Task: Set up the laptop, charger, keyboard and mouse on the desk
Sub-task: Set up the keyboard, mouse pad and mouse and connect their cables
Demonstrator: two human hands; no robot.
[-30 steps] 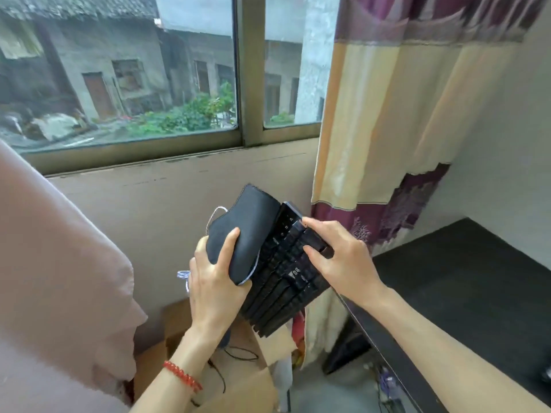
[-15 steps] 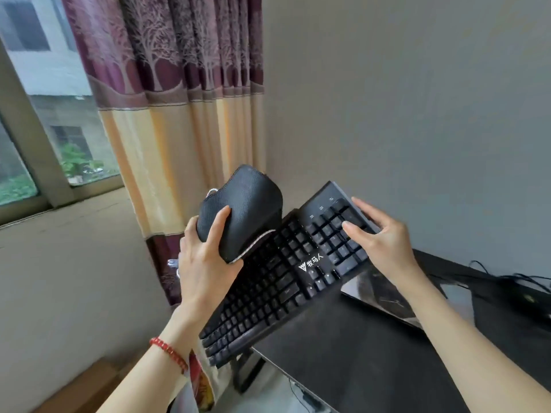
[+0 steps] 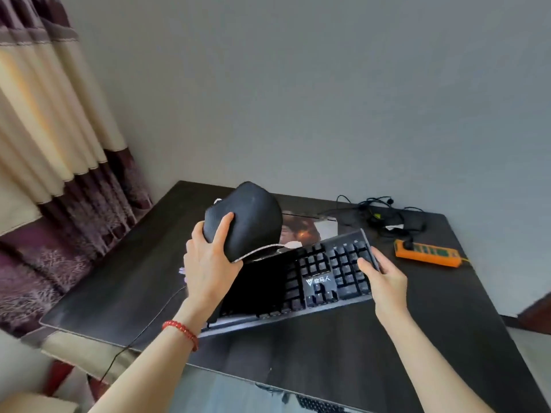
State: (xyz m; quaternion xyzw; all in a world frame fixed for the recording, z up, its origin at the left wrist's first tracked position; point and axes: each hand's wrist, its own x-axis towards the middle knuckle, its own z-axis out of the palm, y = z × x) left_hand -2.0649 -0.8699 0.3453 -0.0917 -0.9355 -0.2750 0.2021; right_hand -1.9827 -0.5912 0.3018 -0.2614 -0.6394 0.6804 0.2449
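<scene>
Over the dark desk [image 3: 453, 329] I hold a black keyboard [image 3: 328, 278] tilted, with its keys facing me. My right hand [image 3: 384, 283] grips its right end. My left hand [image 3: 208, 269] is closed on a curled black mouse pad [image 3: 250, 216], pressed against the keyboard's left end. A thin cable [image 3: 140, 335] hangs off the desk's front left edge. A black charger brick with tangled cables [image 3: 396, 219] lies at the back right. A flat item with a printed picture [image 3: 307, 231] lies behind the keyboard, partly hidden.
An orange power strip [image 3: 426, 253] lies on the desk's right side with a plug in it. A cream and purple curtain [image 3: 59, 150] hangs left of the desk. A grey wall [image 3: 298, 99] stands behind the desk.
My view has swung right from the window to the desk. Both hands have carried the keyboard and mouse pad from beside the curtain to above the desk top.
</scene>
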